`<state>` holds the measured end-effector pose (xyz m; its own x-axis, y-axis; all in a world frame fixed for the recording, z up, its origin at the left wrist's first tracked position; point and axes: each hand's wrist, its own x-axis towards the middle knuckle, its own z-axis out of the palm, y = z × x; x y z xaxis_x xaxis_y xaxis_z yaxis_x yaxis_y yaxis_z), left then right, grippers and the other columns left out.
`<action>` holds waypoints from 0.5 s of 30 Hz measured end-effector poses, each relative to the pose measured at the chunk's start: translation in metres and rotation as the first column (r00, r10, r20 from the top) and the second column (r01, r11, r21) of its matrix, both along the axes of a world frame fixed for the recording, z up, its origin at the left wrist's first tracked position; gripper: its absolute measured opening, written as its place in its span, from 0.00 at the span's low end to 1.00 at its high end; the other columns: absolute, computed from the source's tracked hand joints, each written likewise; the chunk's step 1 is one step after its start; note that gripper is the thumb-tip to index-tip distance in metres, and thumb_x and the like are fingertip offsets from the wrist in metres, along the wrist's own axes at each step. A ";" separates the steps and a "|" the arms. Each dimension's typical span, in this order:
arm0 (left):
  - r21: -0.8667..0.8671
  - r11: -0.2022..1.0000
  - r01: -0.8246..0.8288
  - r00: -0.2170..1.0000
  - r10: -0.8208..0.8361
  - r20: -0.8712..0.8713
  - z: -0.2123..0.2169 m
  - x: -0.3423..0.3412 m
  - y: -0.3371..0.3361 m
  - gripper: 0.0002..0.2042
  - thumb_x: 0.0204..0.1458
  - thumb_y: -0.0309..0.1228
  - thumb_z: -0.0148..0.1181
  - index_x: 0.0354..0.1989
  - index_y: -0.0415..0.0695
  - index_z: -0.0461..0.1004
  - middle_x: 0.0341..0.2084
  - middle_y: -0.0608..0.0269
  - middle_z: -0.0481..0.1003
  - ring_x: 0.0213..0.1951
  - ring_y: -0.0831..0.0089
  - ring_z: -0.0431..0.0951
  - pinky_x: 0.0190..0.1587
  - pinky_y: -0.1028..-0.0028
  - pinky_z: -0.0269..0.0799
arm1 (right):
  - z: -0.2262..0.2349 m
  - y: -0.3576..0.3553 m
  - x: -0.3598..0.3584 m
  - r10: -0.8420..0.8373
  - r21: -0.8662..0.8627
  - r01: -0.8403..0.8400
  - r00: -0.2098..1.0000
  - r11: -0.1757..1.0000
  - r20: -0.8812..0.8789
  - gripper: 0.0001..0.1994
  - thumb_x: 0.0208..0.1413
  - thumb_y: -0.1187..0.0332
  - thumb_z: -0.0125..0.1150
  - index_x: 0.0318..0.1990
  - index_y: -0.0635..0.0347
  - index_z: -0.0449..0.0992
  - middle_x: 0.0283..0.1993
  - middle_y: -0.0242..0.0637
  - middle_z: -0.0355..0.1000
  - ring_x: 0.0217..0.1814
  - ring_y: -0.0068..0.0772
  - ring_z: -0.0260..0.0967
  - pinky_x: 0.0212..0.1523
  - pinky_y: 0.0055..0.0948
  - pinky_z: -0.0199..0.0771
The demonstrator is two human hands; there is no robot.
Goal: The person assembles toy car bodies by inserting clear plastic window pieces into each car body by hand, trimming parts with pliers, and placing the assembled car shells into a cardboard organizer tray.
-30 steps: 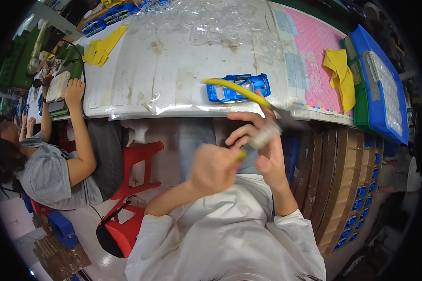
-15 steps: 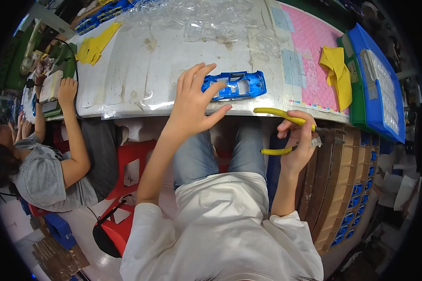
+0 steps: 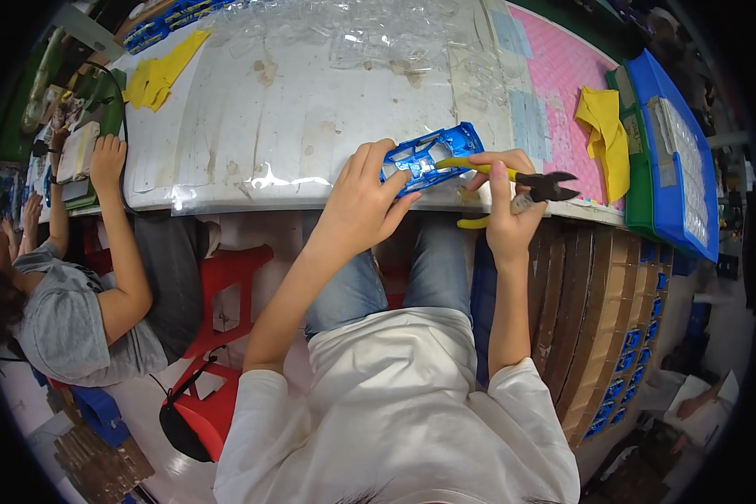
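Observation:
A blue plastic toy car body with open window holes is tilted at the table's front edge. My left hand grips its left end between thumb and fingers. My right hand is closed around a pair of cutting pliers with yellow handles and dark jaws. The jaws point right, away from the car body, and the upper handle's end overlaps the car body's right part. Whether that handle touches it I cannot tell.
Clear plastic parts lie across the table's far side. Yellow cloths lie left and right. A blue bin stands at the right edge, above stacked cardboard trays holding blue parts. A co-worker sits at left.
My left hand has closed on the car body and its right end has swung nearer upright. My right hand has brought the pliers up and left toward it, with the handles closer together.

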<state>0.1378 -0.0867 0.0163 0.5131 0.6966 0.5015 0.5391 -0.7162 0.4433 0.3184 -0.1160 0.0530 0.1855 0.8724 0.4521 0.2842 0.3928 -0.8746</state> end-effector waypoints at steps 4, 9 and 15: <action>-0.031 0.999 -0.015 1.000 0.016 0.021 0.001 0.000 -0.001 0.11 0.42 0.31 0.62 0.32 0.39 0.71 0.44 0.45 0.64 0.45 0.51 0.66 0.45 0.62 0.64 | 0.000 0.010 0.001 -0.040 0.032 0.036 0.987 0.999 0.155 0.06 0.52 0.74 0.53 0.27 0.64 0.76 0.24 0.34 0.65 0.25 0.22 0.63 0.29 0.23 0.60; -0.029 1.000 -0.003 0.999 0.004 0.034 0.000 0.000 -0.001 0.12 0.42 0.32 0.62 0.32 0.38 0.71 0.44 0.46 0.64 0.45 0.51 0.66 0.45 0.62 0.64 | -0.018 0.027 -0.007 -0.102 0.110 0.067 0.932 0.992 0.349 0.04 0.46 0.73 0.55 0.24 0.57 0.76 0.25 0.36 0.66 0.33 0.35 0.60 0.36 0.33 0.60; -0.034 0.999 -0.013 0.999 0.015 0.039 -0.003 -0.001 0.000 0.12 0.42 0.31 0.61 0.32 0.38 0.70 0.44 0.47 0.63 0.45 0.52 0.65 0.44 0.62 0.64 | -0.002 0.030 -0.007 -0.141 0.191 0.058 0.879 0.980 0.456 0.06 0.46 0.72 0.54 0.23 0.55 0.76 0.25 0.35 0.66 0.35 0.35 0.60 0.38 0.32 0.59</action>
<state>0.1366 -0.0864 0.0133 0.4838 0.7204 0.4970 0.5308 -0.6930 0.4878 0.3109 -0.0865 0.0508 -0.0002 0.7649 0.6441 0.6867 0.4684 -0.5560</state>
